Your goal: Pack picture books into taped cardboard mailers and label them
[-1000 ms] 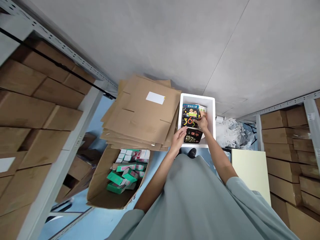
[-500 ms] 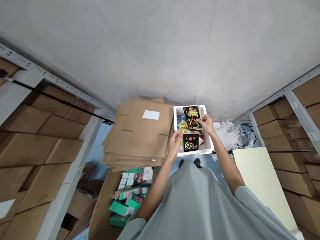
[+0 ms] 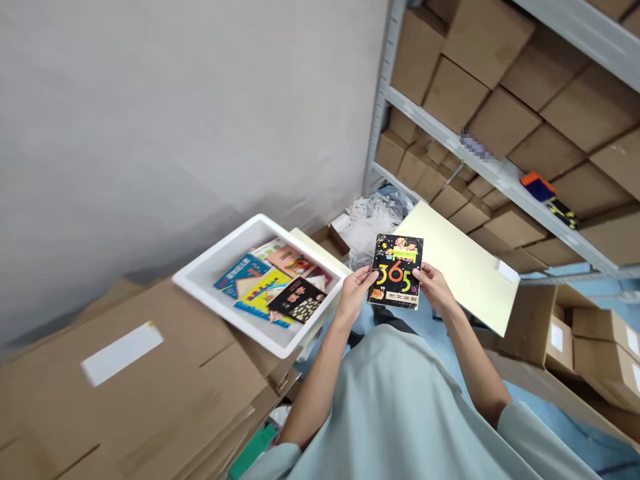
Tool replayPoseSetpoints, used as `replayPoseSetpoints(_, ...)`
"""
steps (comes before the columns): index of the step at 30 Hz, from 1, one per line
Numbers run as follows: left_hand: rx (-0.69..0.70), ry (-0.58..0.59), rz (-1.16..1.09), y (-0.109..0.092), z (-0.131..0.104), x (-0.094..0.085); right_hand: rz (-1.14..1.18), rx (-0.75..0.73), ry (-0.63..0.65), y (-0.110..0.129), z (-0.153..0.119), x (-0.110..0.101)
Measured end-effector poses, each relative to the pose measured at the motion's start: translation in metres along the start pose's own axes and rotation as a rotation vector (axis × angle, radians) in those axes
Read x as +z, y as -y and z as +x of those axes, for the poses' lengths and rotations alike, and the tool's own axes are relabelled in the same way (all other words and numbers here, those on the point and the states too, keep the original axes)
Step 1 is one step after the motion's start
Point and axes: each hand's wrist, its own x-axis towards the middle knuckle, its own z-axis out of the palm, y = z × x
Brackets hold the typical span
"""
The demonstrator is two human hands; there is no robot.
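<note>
While left hand (image 3: 358,287) and right hand (image 3: 433,288) clamp black book (image 3: 395,272) — long axis forward, top away

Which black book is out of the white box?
The 365 book, held between the left hand and right hand; the other black book lies inside the white box.

Grey wall (image 3: 200,100) — blue floor (image 3: 443,340); shelving (image 3: 430,123)

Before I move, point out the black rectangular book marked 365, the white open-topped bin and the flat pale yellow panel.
Black rectangular book marked 365 (image 3: 395,272): head view, cover's middle.
White open-topped bin (image 3: 230,313): head view, lower-left rim.
Flat pale yellow panel (image 3: 465,267): head view, top surface.
</note>
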Motion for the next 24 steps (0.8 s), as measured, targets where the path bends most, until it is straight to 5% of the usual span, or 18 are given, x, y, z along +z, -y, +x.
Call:
replayPoseSetpoints(8,-0.163,0.264,0.235,0.049,0.045,0.116,-0.029,-0.176,-0.279,-0.011,-0.036,-0.125)
replayPoseSetpoints(13,-0.238,0.407,0.418,0.089,0.085,0.195,0.073,-0.193,-0.322,-0.022,-0.019,-0.209)
replayPoseSetpoints(17,-0.087,0.355,0.544,0.129,0.110,0.255,0.005,-0.188,-0.601,-0.034,0.005,-0.273)
replayPoseSetpoints(19,0.031,0.324,0.636,0.146,0.115,0.284,-0.036,-0.197,-0.686,-0.035,0.014,-0.289)
replayPoseSetpoints(24,0.285,0.287,0.925,0.177,0.108,0.340,0.007,-0.215,-0.494,-0.020,0.030,-0.286)
